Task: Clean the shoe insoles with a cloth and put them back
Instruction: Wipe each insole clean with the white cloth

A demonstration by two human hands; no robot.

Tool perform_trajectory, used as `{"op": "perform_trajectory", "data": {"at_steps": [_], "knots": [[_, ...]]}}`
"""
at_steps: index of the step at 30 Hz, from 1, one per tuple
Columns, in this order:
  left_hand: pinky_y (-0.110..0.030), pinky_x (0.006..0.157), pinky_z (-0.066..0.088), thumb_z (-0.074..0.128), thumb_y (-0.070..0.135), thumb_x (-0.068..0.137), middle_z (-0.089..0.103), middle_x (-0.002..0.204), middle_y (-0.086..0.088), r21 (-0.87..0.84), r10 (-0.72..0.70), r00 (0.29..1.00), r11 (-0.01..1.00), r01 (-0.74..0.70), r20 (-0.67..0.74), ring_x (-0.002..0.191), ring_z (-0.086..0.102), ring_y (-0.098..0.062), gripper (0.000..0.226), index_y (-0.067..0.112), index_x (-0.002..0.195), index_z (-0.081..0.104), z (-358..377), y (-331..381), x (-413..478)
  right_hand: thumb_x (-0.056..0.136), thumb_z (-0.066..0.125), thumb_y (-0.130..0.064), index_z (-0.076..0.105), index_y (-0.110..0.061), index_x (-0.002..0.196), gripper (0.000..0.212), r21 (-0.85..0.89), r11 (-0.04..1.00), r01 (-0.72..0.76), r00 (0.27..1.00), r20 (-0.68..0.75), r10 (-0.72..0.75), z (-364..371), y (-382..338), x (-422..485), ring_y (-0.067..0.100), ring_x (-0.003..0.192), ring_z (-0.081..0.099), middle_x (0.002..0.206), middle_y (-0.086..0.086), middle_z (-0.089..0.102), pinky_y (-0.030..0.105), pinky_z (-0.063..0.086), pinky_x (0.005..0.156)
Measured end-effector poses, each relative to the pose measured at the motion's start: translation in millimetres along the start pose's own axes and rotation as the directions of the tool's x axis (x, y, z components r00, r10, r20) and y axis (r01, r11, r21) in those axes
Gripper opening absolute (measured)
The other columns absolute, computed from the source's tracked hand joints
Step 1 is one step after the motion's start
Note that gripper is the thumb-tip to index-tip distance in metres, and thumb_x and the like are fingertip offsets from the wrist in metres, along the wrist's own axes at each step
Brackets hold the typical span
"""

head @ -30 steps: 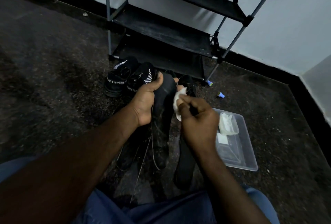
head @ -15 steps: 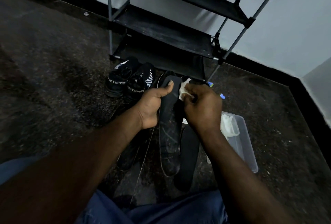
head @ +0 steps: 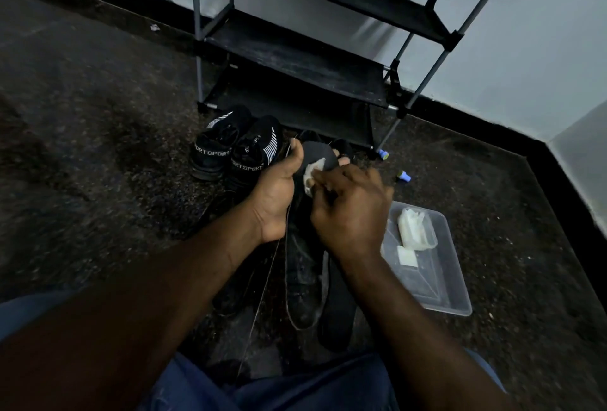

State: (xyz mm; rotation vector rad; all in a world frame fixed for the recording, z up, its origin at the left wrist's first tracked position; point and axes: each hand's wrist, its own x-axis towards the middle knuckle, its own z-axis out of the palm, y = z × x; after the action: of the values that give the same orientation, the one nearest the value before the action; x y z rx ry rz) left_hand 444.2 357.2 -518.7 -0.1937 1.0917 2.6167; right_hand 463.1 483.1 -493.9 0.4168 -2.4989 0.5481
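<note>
While left hand [head: 276,193] grips insole [head: 317,152], long axis running away, right hand [head: 351,210] pinches cloth [head: 310,174].

Head camera looks forward and down, close over the floor [head: 98,147].

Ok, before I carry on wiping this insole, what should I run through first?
1. Left hand grips the dark grey foam insole near its top end: ok.
2. Right hand pinches the small white cloth against that insole: ok.
3. Insole surface clean: cannot tell, as the picture is dim and blurred.
4. Second black insole lies on the floor beside the held one: ok.
5. Pair of black sport shoes with white stripes stands upright close by, ready for refitting: ok.
6. Clear plastic tray on the right holds white pieces, probably spare cloths: ok.
</note>
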Motion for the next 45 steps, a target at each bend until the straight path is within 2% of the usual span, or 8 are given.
{"op": "perform_trajectory", "data": {"at_steps": [5,12,17,21,28,34,41,45], "knots": [[-0.051,0.113,0.045,0.041,0.073,0.098,0.062,0.141,-0.018,0.021,-0.064,0.998,0.998,0.064,-0.019,0.131,0.060,-0.035,0.076,0.016,0.143,0.060,1.3,-9.0,4.1,0.082,0.063,-0.033,0.078,-0.027,0.087,0.017,0.054,0.976,-0.212,0.975,-0.055,0.215,-1.4,9.3,15.6,0.031,0.096,0.056,0.097,-0.005,0.071,0.041,0.040,0.079],[-0.049,0.118,0.039,0.033,0.070,0.102,0.061,0.145,-0.011,0.031,-0.006,1.000,0.999,0.006,-0.030,0.135,0.058,-0.028,0.073,0.016,0.146,0.057,-4.4,-7.0,4.2,0.083,0.068,-0.033,0.077,-0.028,0.086,0.011,-0.021,0.997,0.073,0.997,0.019,-0.072,6.9,1.3,-12.3,0.028,0.090,0.053,0.087,-0.007,0.066,0.037,0.034,0.073],[-0.040,0.098,0.054,0.032,0.069,0.103,0.063,0.142,-0.010,0.042,-0.024,0.999,0.999,0.025,-0.021,0.126,0.063,-0.028,0.069,0.021,0.144,0.060,4.6,-8.8,2.6,0.082,0.066,-0.036,0.076,-0.027,0.087,0.014,-0.081,0.995,-0.049,0.998,-0.053,0.045,1.7,10.5,3.1,0.029,0.092,0.057,0.090,-0.007,0.070,0.039,0.033,0.077],[-0.041,0.101,0.052,0.034,0.069,0.103,0.064,0.141,-0.011,0.024,-0.062,0.998,0.998,0.063,-0.026,0.128,0.062,-0.028,0.069,0.020,0.143,0.061,4.3,-12.4,-0.6,0.081,0.062,-0.034,0.076,-0.027,0.087,0.017,-0.028,0.989,-0.144,0.988,-0.066,0.142,2.5,13.9,4.1,0.029,0.092,0.057,0.092,-0.006,0.070,0.039,0.034,0.077],[-0.040,0.103,0.055,0.027,0.062,0.106,0.064,0.141,-0.009,0.035,-0.025,0.999,0.999,0.026,-0.023,0.130,0.062,-0.026,0.068,0.015,0.147,0.054,3.8,-4.2,-1.0,0.083,0.065,-0.032,0.074,-0.025,0.081,0.011,-0.077,0.987,0.140,0.990,0.030,-0.138,2.6,8.9,-12.8,0.028,0.088,0.053,0.084,-0.006,0.065,0.036,0.027,0.072],[-0.045,0.103,0.051,0.045,0.068,0.099,0.063,0.140,-0.017,0.068,-0.064,0.997,0.995,0.066,-0.035,0.129,0.061,-0.034,0.071,0.014,0.141,0.062,2.5,-6.8,-0.9,0.081,0.059,-0.034,0.076,-0.027,0.088,0.020,-0.002,0.988,-0.154,0.988,-0.020,0.154,-1.7,18.7,18.5,0.032,0.096,0.058,0.094,-0.004,0.072,0.044,0.040,0.081],[-0.041,0.107,0.051,0.038,0.066,0.101,0.064,0.141,-0.011,0.059,-0.038,0.998,0.997,0.040,-0.048,0.130,0.062,-0.026,0.069,0.017,0.145,0.058,-0.3,-5.1,-0.2,0.084,0.056,-0.031,0.075,-0.026,0.086,0.019,-0.047,0.994,0.095,0.990,0.113,-0.090,7.4,3.4,-12.1,0.028,0.090,0.055,0.086,-0.005,0.067,0.037,0.033,0.072],[-0.045,0.106,0.051,0.039,0.066,0.102,0.066,0.138,-0.012,0.065,-0.048,0.998,0.997,0.050,-0.036,0.127,0.063,-0.030,0.067,0.018,0.142,0.062,4.8,-10.2,-0.8,0.080,0.064,-0.027,0.077,-0.027,0.089,0.016,-0.034,0.993,-0.117,0.993,-0.027,0.116,1.5,17.7,11.8,0.031,0.093,0.061,0.092,-0.004,0.073,0.042,0.039,0.078]]}}
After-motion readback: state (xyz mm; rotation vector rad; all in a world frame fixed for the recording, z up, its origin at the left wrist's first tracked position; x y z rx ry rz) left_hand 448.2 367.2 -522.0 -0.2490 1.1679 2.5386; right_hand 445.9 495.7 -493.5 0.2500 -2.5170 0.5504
